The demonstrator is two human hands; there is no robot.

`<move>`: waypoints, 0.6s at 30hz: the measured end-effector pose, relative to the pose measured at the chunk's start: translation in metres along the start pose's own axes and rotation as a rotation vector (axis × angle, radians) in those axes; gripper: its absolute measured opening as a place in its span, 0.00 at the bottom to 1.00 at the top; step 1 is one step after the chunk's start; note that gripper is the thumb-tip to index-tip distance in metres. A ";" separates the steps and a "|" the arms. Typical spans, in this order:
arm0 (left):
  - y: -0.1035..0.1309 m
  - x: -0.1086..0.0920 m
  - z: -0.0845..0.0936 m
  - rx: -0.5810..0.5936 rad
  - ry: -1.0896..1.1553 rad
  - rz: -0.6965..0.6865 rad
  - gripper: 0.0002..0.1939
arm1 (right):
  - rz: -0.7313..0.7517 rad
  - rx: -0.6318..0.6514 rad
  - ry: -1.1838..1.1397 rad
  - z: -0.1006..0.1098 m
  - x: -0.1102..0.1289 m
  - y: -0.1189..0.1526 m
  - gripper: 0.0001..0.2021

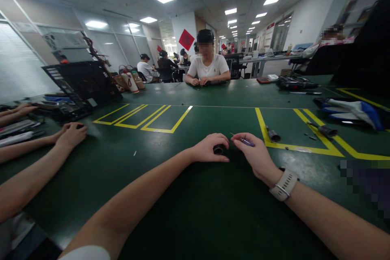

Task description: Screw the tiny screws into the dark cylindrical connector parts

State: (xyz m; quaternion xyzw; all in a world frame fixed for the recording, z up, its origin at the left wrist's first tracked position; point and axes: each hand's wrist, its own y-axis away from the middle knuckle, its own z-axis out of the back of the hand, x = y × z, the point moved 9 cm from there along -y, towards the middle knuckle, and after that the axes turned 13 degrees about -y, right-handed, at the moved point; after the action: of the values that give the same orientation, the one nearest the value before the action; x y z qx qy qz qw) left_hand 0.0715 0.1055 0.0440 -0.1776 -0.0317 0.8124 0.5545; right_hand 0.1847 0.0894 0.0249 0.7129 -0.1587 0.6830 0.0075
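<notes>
Near the middle of the green table (170, 174), my left hand (211, 147) curls its fingers round a dark cylindrical part (218, 149) with a round opening. Just to its right, my right hand (248, 146) pinches a small screwdriver with a purple handle (247, 142). The thin metal tip points up and left, towards the dark part but apart from it. A light watch strap is on my right wrist. Two dark cylindrical parts with stems, one (273, 135) and another (327, 131), lie on the right by yellow tape lines.
Small loose pieces (310, 136) lie between the two parts. Blue and white gloves (353, 109) and a dark tool bundle (295, 82) are at the right. A black frame (88, 83) stands at the left, near another person's hands (71, 134). A person (209, 67) sits opposite.
</notes>
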 end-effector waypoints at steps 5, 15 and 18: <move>-0.001 -0.002 -0.004 0.068 -0.159 0.051 0.11 | 0.092 -0.078 0.274 0.041 0.031 -0.023 0.12; 0.020 -0.003 0.003 0.092 -0.221 0.332 0.19 | -0.115 -0.034 0.646 0.114 -0.004 -0.046 0.23; 0.025 -0.005 0.001 0.135 -0.151 0.367 0.16 | -0.099 0.041 0.665 0.100 -0.012 -0.044 0.20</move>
State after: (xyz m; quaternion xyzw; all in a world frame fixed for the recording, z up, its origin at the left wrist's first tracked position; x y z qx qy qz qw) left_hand 0.0507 0.0913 0.0402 -0.0816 0.0145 0.9110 0.4040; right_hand 0.2917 0.1113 0.0159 0.4578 -0.0990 0.8801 0.0779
